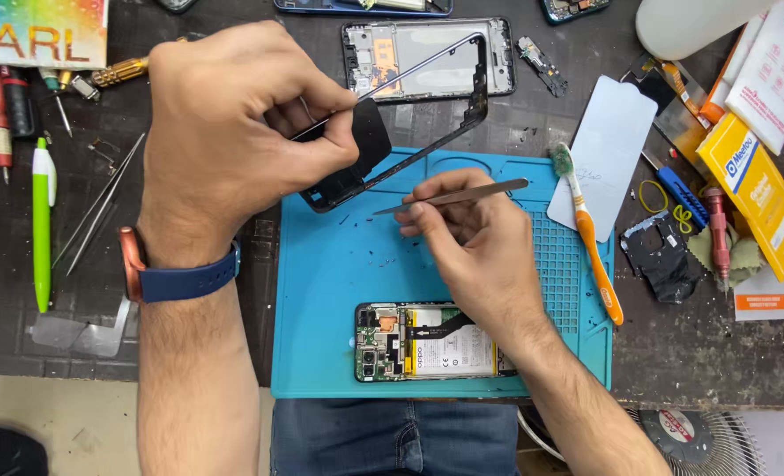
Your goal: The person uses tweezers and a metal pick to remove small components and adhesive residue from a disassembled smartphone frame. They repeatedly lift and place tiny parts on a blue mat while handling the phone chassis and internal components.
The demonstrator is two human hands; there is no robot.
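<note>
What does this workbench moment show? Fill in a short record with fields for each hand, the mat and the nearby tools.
Left hand: grips a black phone frame, tilted above the mat
Right hand: holds metal tweezers, tips pointing toward the frame
Mat: blue work mat; an opened phone lies on it, battery showing
Nearby: orange toothbrush across the mat's right edge; green pen at left

The left hand (pixel 233 123) covers one corner of the thin black plastic phone frame (pixel 409 132). The right hand (pixel 480 247) hides one end of the opened phone with white battery (pixel 427 342). The white plastic bottle (pixel 691 26) is cut by the top edge.
</note>
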